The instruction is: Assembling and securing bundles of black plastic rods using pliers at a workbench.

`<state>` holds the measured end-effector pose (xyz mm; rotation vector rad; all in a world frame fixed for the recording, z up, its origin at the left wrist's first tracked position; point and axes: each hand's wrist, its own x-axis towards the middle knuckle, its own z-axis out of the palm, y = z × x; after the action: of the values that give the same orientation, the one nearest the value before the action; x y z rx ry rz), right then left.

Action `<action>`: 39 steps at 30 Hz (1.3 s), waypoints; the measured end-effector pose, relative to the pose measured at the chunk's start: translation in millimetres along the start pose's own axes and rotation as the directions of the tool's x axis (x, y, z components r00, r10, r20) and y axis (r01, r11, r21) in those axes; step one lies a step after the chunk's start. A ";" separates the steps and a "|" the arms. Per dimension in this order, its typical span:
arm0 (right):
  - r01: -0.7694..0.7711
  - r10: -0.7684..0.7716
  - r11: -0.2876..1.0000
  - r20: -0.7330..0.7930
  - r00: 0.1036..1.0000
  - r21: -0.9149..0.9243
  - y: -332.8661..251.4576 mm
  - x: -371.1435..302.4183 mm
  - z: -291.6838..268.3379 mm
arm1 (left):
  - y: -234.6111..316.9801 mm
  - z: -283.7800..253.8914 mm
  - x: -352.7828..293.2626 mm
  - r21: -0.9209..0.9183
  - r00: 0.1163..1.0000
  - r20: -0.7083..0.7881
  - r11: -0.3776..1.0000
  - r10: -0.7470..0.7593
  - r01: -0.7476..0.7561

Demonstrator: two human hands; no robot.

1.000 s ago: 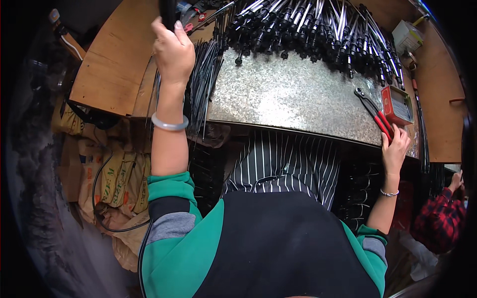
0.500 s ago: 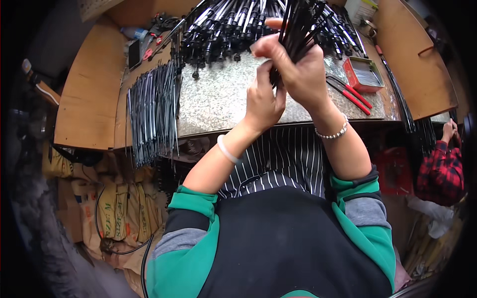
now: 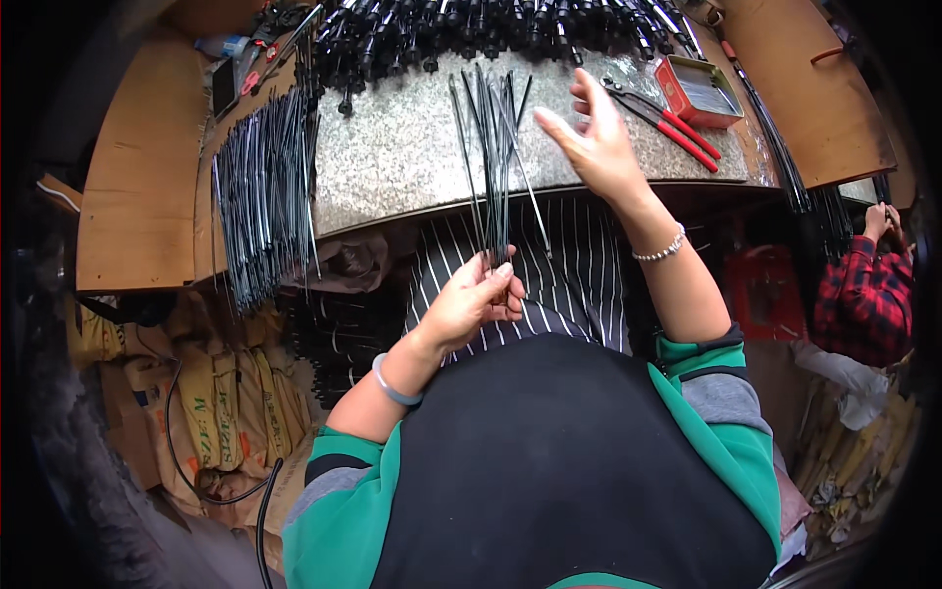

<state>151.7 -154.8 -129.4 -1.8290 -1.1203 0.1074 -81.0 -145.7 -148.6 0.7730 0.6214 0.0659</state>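
My left hand (image 3: pixel 466 306) is closed around the lower end of a bundle of thin black rods (image 3: pixel 498 187). The bundle stands up from my fist at the table's near edge, its far ends fanned out over the speckled grey tabletop (image 3: pixel 383 147). One rod slants apart on the right side. Over the tabletop, to the right of the bundle, my right hand (image 3: pixel 601 147) is open with thumb and fingers apart, holding nothing. Close to it lie pincers with red handles (image 3: pixel 687 142).
Many black rods with thick ends (image 3: pixel 442 34) cover the back. Another row of thin rods (image 3: pixel 263 196) overhangs the front edge at left. A red box (image 3: pixel 699 93) stands behind the pincers. Wooden side panels (image 3: pixel 137 167) flank the table. A person in a checked sleeve (image 3: pixel 863 304) works at right.
My left hand has come down toward me with the thin rods, which now fan out. My right hand has let go of them and opened. The view has shifted slightly.
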 end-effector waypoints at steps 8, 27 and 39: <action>-0.187 0.181 0.933 0.048 0.982 0.308 2.1 -51.0 -42.1 | 1.0 -7.8 -27.4 0.006 0.997 0.071 1.000 -0.021 0.020; -0.607 0.375 0.549 0.479 0.794 0.575 -1.0 -84.8 8.5 | -4.1 8.2 -14.0 0.074 0.985 0.163 0.996 -0.055 0.043; -0.328 0.367 0.681 0.082 0.927 0.655 -26.4 -89.2 -53.3 | 29.0 29.6 -53.2 -0.010 0.968 0.077 0.971 0.239 -0.239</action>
<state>110.1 -252.4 -113.8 -1.3488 -0.5550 0.6027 -103.7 -158.3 -86.3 0.8437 0.4521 0.2567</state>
